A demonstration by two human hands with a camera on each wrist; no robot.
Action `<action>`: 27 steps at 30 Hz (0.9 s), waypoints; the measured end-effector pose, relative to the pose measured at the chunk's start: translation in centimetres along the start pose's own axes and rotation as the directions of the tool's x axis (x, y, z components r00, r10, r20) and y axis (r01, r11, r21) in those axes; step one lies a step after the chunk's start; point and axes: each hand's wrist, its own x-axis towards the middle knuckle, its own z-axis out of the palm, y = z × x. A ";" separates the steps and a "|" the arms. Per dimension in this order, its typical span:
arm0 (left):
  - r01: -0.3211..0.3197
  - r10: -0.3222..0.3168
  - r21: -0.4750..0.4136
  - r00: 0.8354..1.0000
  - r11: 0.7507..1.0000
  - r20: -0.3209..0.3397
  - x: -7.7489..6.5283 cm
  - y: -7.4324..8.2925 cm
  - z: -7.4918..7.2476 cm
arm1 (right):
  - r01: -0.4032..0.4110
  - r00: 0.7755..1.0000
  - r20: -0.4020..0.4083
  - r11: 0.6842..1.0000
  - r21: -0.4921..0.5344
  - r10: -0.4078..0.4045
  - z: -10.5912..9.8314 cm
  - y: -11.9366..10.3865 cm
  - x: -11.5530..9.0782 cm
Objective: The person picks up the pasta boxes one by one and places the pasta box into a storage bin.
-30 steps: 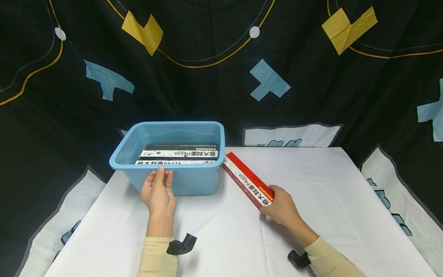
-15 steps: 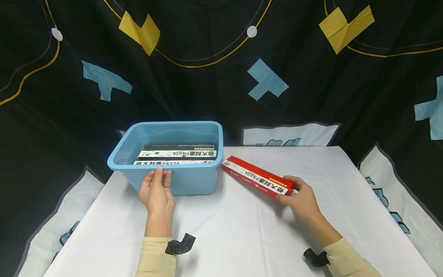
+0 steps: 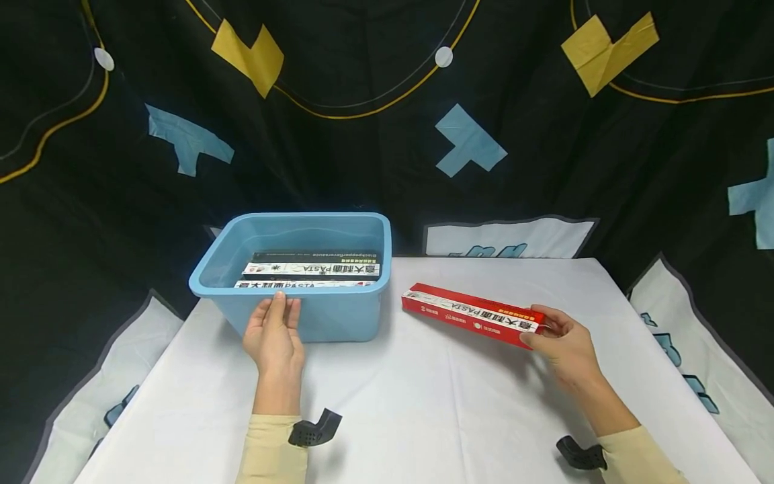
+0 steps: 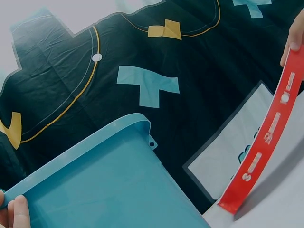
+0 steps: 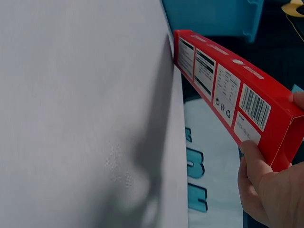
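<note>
My right hand [image 3: 565,346] grips the near end of a long red pasta box [image 3: 471,314], thumb on one side and fingers on the other. The end it holds is raised, with a shadow below on the cloth. In the right wrist view, the box's underside label [image 5: 254,105] with a barcode shows. My left hand [image 3: 275,343] pinches the front rim of a light blue plastic bin [image 3: 345,316], its thumb at the rim and its fingers against the outer wall. Inside the bin lie black-and-white pasta boxes [image 3: 314,269], partly hidden by the front wall.
A white cloth covers the table [image 3: 387,417], whose back edge runs behind the bin. Black curtain [image 3: 363,154] with blue and yellow tape pieces hangs behind. The red box's far end lies a short gap to the right of the bin.
My right hand has moved right with the red pasta box, drawing it away from the bin and turning it from a steep slant to nearly crosswise. The left hand stays at the rim.
</note>
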 end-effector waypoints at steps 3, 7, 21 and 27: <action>0.002 -0.002 -0.010 1.000 1.000 -0.002 0.0 -0.1 0.0 | 0.014 1.000 0.009 1.000 0.018 -0.014 -1.1 -0.2 -0.3; 0.005 -0.005 -0.016 1.000 1.000 -0.004 0.0 -0.1 0.0 | 0.033 0.999 0.031 0.993 0.110 -0.037 -2.4 -0.8 -0.6; 0.007 -0.007 0.009 1.000 1.000 -0.003 0.1 -0.1 0.0 | 0.120 0.990 0.041 0.970 0.214 -0.132 -3.8 -4.0 0.2; -0.005 0.005 0.005 1.000 1.000 -0.003 0.1 0.0 0.0 | 0.173 0.979 0.060 0.945 0.277 -0.197 -3.6 -6.9 1.2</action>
